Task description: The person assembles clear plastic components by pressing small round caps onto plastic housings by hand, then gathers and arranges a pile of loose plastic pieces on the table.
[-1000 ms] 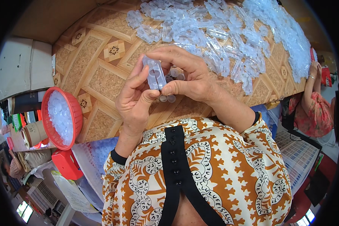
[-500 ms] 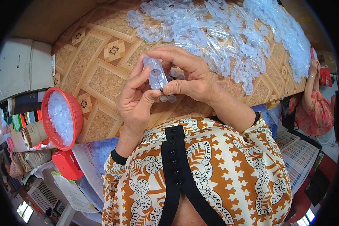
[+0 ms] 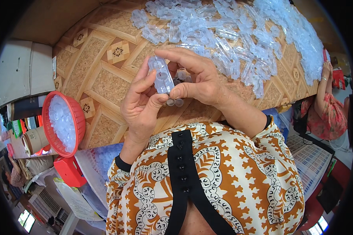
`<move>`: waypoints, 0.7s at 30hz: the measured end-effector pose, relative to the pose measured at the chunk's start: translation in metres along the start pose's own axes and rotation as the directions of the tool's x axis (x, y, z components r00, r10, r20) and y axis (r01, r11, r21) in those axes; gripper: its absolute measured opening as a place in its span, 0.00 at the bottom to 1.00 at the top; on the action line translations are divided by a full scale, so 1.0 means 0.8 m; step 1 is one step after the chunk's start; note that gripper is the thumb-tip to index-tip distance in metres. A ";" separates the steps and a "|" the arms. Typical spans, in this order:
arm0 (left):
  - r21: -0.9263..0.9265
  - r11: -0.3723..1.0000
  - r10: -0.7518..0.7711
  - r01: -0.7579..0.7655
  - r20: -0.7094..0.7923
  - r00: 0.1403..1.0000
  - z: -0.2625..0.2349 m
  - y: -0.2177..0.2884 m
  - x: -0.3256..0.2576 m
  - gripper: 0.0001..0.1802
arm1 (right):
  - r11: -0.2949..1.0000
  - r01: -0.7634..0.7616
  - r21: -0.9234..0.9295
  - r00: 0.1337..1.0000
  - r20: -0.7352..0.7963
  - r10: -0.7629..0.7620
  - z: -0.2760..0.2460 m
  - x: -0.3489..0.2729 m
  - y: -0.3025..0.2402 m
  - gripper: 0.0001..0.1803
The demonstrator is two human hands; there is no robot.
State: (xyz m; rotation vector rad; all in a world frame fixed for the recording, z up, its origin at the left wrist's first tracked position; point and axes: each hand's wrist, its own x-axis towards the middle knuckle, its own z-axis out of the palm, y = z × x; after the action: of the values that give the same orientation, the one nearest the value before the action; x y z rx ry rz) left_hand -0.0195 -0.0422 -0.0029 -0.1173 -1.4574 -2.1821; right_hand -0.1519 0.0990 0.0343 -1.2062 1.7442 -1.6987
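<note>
Between my two hands is a clear plastic case [image 3: 162, 80], long and narrow with a round opening in its middle. My left hand [image 3: 140, 100] grips its left side with the thumb at the lower end. My right hand [image 3: 198, 76] closes on it from the other side, forefinger at the upper end and thumb at the lower end. Small round translucent caps [image 3: 179, 102] lie on the table just behind and below the case, partly hidden by my fingers. Loose clear plastic cases [image 3: 223, 49] like the held one lie scattered beyond my right hand.
A red basket [image 3: 83, 121] of small translucent pieces stands at the table's left edge. A large heap of clear plastic parts [image 3: 298, 37] covers the far right. The patterned table [image 3: 110, 80] ends near my body. Another person's arm [image 3: 321, 88] shows at the right.
The held case has turned slightly, so its top face shows more squarely. Both hands keep almost the same place and grip.
</note>
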 end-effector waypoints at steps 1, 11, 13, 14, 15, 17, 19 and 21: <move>-0.001 1.000 0.000 0.000 0.001 1.000 0.000 -0.001 0.000 0.24 | 0.999 0.032 -0.032 0.999 0.016 -0.032 -0.001 0.000 0.001 0.46; 0.029 0.999 0.027 -0.027 0.015 1.000 -0.004 -0.009 -0.004 0.22 | 0.976 0.136 -0.169 0.990 -0.015 -0.140 0.009 -0.004 0.002 0.44; 0.035 0.999 0.021 -0.022 0.013 1.000 -0.003 -0.008 -0.004 0.21 | 0.979 0.130 -0.158 0.991 -0.003 -0.132 0.008 -0.003 0.002 0.44; 0.048 0.999 0.001 -0.001 0.001 1.000 0.000 -0.005 -0.003 0.21 | 0.979 0.130 -0.159 0.991 -0.004 -0.132 0.008 -0.003 0.002 0.44; 0.061 0.998 -0.018 0.019 -0.011 1.000 0.002 -0.003 -0.001 0.21 | 0.982 0.116 -0.147 0.993 -0.008 -0.119 0.009 -0.001 0.001 0.44; 0.033 0.999 -0.012 0.012 0.000 1.000 0.002 -0.002 0.003 0.22 | 0.985 0.105 -0.135 0.994 -0.013 -0.108 0.008 0.001 -0.001 0.44; 0.009 1.000 -0.003 0.003 0.005 1.000 0.002 -0.001 0.004 0.24 | 0.987 0.070 -0.143 0.998 0.003 -0.070 0.007 0.004 -0.003 0.45; 0.035 0.999 -0.009 0.009 -0.006 1.000 0.000 0.000 0.005 0.26 | 0.985 0.094 -0.147 0.996 0.005 -0.094 0.007 0.004 0.000 0.45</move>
State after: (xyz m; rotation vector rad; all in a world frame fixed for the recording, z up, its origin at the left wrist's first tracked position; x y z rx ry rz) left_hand -0.0227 -0.0434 -0.0014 -0.0923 -1.4951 -2.1606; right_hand -0.1492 0.0929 0.0343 -1.3708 1.8690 -1.6479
